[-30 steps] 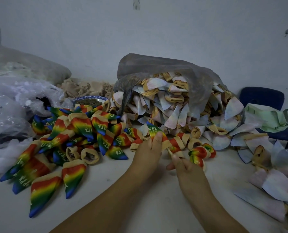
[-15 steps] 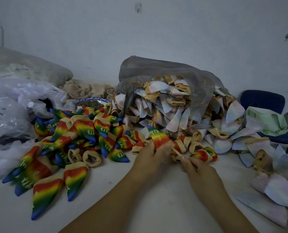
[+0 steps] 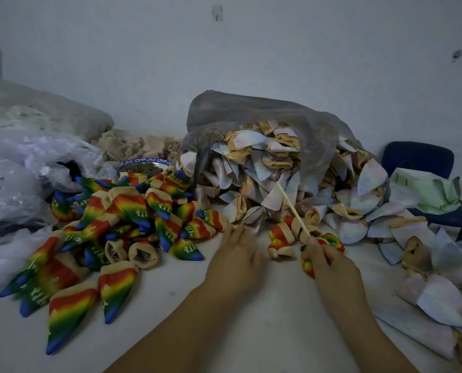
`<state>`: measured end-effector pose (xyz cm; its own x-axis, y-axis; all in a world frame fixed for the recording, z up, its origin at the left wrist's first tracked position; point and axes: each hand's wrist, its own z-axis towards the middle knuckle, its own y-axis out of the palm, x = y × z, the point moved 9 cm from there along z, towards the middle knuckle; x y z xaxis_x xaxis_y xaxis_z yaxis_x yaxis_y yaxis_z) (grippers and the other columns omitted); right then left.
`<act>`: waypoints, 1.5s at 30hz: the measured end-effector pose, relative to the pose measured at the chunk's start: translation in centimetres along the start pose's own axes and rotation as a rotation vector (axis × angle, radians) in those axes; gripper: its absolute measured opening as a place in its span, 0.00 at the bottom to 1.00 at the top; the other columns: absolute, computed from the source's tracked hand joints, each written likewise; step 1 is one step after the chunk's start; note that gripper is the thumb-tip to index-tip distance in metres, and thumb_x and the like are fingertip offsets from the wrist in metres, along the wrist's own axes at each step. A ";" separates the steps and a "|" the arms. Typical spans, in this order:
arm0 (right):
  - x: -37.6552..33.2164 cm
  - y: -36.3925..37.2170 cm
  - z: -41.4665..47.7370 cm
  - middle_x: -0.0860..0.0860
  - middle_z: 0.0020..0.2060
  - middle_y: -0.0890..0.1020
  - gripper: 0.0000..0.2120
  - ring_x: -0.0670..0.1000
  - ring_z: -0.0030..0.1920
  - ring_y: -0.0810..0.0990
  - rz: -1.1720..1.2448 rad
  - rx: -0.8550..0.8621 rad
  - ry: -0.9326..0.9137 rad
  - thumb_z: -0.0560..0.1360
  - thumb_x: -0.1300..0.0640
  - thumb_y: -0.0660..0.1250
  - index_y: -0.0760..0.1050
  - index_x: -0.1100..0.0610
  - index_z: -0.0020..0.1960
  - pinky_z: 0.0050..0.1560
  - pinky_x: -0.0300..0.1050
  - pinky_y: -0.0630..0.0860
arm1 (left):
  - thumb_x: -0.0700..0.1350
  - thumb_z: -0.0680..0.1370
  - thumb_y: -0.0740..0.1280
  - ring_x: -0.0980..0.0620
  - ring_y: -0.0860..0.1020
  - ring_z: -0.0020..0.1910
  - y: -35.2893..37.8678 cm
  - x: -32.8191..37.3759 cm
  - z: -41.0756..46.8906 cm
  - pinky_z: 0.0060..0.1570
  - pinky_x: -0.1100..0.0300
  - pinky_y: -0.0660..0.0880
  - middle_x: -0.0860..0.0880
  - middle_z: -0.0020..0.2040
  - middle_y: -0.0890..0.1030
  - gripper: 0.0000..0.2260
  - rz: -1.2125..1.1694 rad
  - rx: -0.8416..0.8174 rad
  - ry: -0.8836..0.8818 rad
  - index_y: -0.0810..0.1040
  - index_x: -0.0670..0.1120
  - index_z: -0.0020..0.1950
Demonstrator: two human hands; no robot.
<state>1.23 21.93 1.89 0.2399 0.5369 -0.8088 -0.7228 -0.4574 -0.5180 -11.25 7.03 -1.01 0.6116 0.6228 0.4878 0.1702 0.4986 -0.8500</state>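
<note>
The left hand [image 3: 235, 257] is low over the table [image 3: 251, 332]. Its fingers are straight and apart, and it holds nothing. A moment ago it held a rainbow cone up, with the stick poked inside. Now that cone is gone from the hand. It may be in the pile, but I cannot tell which one it is.

The right hand [image 3: 332, 267] is just beside the left one. Its fingers are curled tight round the stick [image 3: 291, 208]. The stick is out now and points up and away. Under the same fingers is a small rainbow piece [image 3: 307, 266], squashed up. Before, this hand held only the stick.

So I think one cone is done and the next one is about to start. The piece in the right hand looks like the next one.

A bit further, some rolled rainbow bits [image 3: 278, 238] lie near the right hand. To the left is the big pile [image 3: 133, 211] of rainbow cones.

Behind that is a bag [image 3: 251, 109] full of pale pieces [image 3: 251, 157]. A blue chair [image 3: 418, 157] stands far to the right.
</note>
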 end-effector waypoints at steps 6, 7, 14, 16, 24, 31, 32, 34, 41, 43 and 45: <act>-0.1 0.4 0.0 0.46 0.30 0.78 0.19 0.42 0.31 0.75 0.036 0.007 -0.018 0.78 0.40 0.55 0.78 0.47 0.37 0.30 0.40 0.64 | 0.48 0.84 0.59 0.63 0.69 0.67 -2.3 3.3 -1.0 0.66 0.68 0.66 0.56 0.68 0.75 0.15 -0.409 0.112 0.249 0.75 0.53 0.70; 0.1 0.2 0.1 0.47 0.28 0.77 0.20 0.41 0.31 0.75 0.052 0.023 -0.012 0.78 0.40 0.55 0.78 0.47 0.37 0.29 0.40 0.63 | 0.46 0.83 0.60 0.62 0.71 0.64 -3.0 2.9 -1.0 0.64 0.67 0.68 0.55 0.64 0.77 0.14 -0.418 0.174 0.232 0.78 0.50 0.66; 0.5 0.4 0.0 0.48 0.28 0.77 0.20 0.45 0.30 0.74 0.078 0.033 0.002 0.78 0.40 0.55 0.78 0.49 0.39 0.29 0.41 0.65 | 0.51 0.84 0.55 0.53 0.52 0.78 -1.7 0.2 0.3 0.74 0.58 0.52 0.52 0.80 0.56 0.18 -0.148 0.188 0.019 0.69 0.56 0.74; 0.4 0.7 0.0 0.48 0.29 0.77 0.19 0.45 0.31 0.75 0.061 0.015 -0.002 0.78 0.40 0.55 0.78 0.49 0.40 0.30 0.41 0.67 | 0.54 0.84 0.52 0.50 0.44 0.79 -1.2 0.2 0.9 0.75 0.52 0.47 0.53 0.81 0.47 0.20 -0.103 0.164 0.005 0.64 0.59 0.76; 0.3 1.0 -0.1 0.50 0.33 0.81 0.17 0.45 0.34 0.77 0.100 -0.028 -0.036 0.78 0.41 0.57 0.78 0.49 0.41 0.34 0.42 0.71 | 0.49 0.86 0.48 0.51 0.54 0.79 -3.8 1.2 3.1 0.74 0.54 0.51 0.49 0.79 0.61 0.20 -0.251 0.251 -0.055 0.63 0.49 0.78; -1.7 -0.2 -0.5 0.37 0.32 0.78 0.13 0.36 0.32 0.76 0.362 0.019 -0.065 0.76 0.38 0.57 0.75 0.43 0.41 0.28 0.26 0.68 | 0.47 0.83 0.59 0.58 0.84 0.47 -3.9 1.1 -0.5 0.58 0.53 0.76 0.55 0.51 0.86 0.11 -1.370 0.301 -0.221 0.82 0.52 0.53; -2.0 -0.3 -0.6 0.36 0.35 0.79 0.12 0.35 0.34 0.77 0.385 0.011 -0.071 0.75 0.36 0.58 0.75 0.41 0.43 0.30 0.24 0.68 | 0.46 0.84 0.59 0.56 0.85 0.46 -3.2 1.1 -0.7 0.53 0.55 0.79 0.53 0.49 0.86 0.11 -1.465 0.282 -0.257 0.82 0.48 0.52; -2.5 -0.3 -0.6 0.40 0.37 0.79 0.11 0.35 0.38 0.77 0.417 -0.008 -0.083 0.70 0.32 0.58 0.74 0.35 0.44 0.32 0.24 0.69 | 0.45 0.84 0.59 0.52 0.85 0.45 -1.8 0.9 -1.2 0.43 0.60 0.81 0.48 0.47 0.87 0.13 -1.557 0.215 -0.302 0.82 0.43 0.53; -3.3 2.0 -0.5 0.39 0.47 0.80 0.18 0.37 0.48 0.79 0.366 -0.196 -0.161 0.73 0.44 0.69 0.72 0.40 0.61 0.43 0.32 0.75 | 0.48 0.82 0.58 0.52 0.82 0.37 0.1 1.5 -1.3 0.37 0.62 0.79 0.44 0.42 0.84 0.18 -1.586 0.009 -0.239 0.87 0.43 0.49; -3.5 2.5 -0.8 0.35 0.44 0.80 0.11 0.34 0.45 0.78 0.384 -0.230 -0.185 0.74 0.48 0.68 0.74 0.42 0.56 0.40 0.25 0.72 | 0.47 0.82 0.59 0.51 0.82 0.37 -0.1 1.6 -1.3 0.37 0.62 0.79 0.43 0.43 0.84 0.17 -1.592 -0.003 -0.208 0.86 0.42 0.50; -3.8 2.5 -1.0 0.33 0.42 0.80 0.04 0.33 0.44 0.78 0.375 -0.215 -0.206 0.76 0.49 0.67 0.75 0.41 0.50 0.38 0.23 0.70 | 0.46 0.81 0.61 0.53 0.82 0.36 -0.5 1.5 -1.2 0.36 0.63 0.78 0.44 0.42 0.84 0.15 -1.555 0.026 -0.184 0.86 0.43 0.50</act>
<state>-0.84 18.04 3.36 -0.1615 0.4262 -0.8901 -0.5796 -0.7710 -0.2640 -9.51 7.02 -0.08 -0.2446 -0.4320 0.8681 0.5068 0.7062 0.4943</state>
